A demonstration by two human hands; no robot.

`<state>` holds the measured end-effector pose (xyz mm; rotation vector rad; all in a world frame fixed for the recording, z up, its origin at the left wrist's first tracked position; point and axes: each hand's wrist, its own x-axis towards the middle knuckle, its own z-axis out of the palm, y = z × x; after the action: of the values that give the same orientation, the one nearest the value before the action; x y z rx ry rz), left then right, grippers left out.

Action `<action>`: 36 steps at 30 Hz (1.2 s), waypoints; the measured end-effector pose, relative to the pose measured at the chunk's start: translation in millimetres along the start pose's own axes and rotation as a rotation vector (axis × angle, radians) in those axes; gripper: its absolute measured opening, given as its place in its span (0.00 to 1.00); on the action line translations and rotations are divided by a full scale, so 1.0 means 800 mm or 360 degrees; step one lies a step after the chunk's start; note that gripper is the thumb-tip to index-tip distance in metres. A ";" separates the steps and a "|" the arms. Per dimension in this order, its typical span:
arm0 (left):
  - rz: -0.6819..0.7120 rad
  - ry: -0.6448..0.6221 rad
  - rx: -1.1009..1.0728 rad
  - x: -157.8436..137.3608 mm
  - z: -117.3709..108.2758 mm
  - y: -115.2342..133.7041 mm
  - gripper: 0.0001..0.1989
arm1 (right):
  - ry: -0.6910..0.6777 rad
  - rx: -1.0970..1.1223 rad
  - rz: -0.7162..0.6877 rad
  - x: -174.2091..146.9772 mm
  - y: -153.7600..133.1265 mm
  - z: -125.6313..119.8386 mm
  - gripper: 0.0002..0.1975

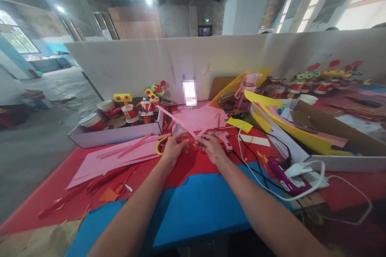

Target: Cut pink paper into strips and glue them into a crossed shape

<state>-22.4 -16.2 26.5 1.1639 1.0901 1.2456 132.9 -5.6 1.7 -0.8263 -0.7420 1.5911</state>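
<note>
A pink paper strip (177, 121) meets a second pink strip at a point, forming a V above the red work surface. My right hand (212, 148) pinches that joint between thumb and fingertips. Just to the left, my left hand (175, 145) has its fingers slightly curled and apart, close to the joint but with nothing visible in them. Yellow-handled scissors (161, 146) lie partly behind my left hand. Beyond my right hand rests a pink glue gun (225, 141). Pink paper sheets (200, 118) cover the surface behind the hands.
On the left, a white box (120, 135) holds paper-cup figures (131, 113) and cups. More pink sheets (99, 160) lie before it. At right are a box of yellow card (283, 122), a purple power strip (288, 176) and looping white cable (256, 172). Blue sheet (199, 204) lines the front.
</note>
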 end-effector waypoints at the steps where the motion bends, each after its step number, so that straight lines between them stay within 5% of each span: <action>1: -0.0011 -0.0008 -0.0008 0.000 0.002 -0.002 0.21 | -0.0002 -0.0010 -0.0005 -0.001 0.000 0.001 0.18; 7: 0.0084 -0.0098 0.0115 -0.001 0.009 -0.008 0.18 | 0.0008 -0.0045 0.0003 -0.004 0.007 0.007 0.19; 17: 0.0101 0.0071 0.0438 -0.003 0.005 -0.004 0.17 | -0.0076 -0.0141 0.0041 -0.005 0.007 0.002 0.18; 24: 0.0047 -0.0073 0.0268 -0.007 0.008 0.002 0.16 | -0.0005 -0.0121 0.0043 -0.006 0.008 0.004 0.17; 36: 0.0025 -0.0040 0.0265 -0.004 0.006 -0.005 0.15 | -0.0008 -0.0063 0.0093 0.000 0.018 0.005 0.16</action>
<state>-17.5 -19.8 23.2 1.3120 1.1854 1.1665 121.7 -8.4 -7.9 -0.8800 -0.7610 1.6356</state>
